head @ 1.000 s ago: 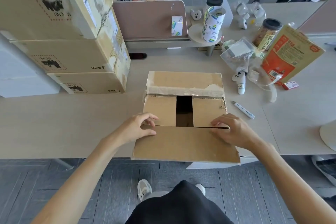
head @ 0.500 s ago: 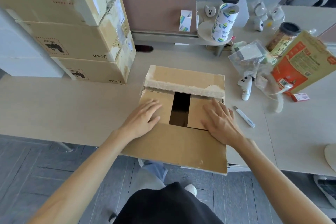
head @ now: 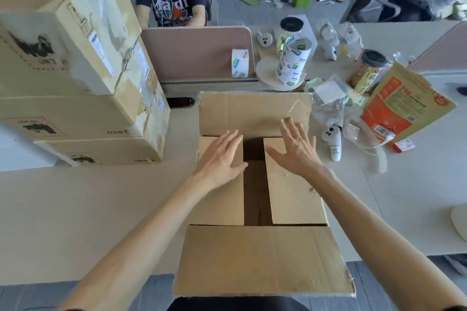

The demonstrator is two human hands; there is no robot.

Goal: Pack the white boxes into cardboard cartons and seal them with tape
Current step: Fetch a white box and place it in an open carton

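Bench [head: 75, 209] carrying the open cardboard carton [head: 260, 260], which overhangs the near edge. The dark gap [head: 255, 184] between the two folded inner flaps has its long axis running straight away from the person. The raised far flap [head: 252, 113] lies just beyond both sets of fingertips, about equally near either hand. Left hand [head: 222, 156] and right hand [head: 295, 151] rest on the inner flaps, fingers [head: 232, 137] straight, spread wide, holding nothing. Compared with half a second earlier, both hands sit farther forward and are more splayed.
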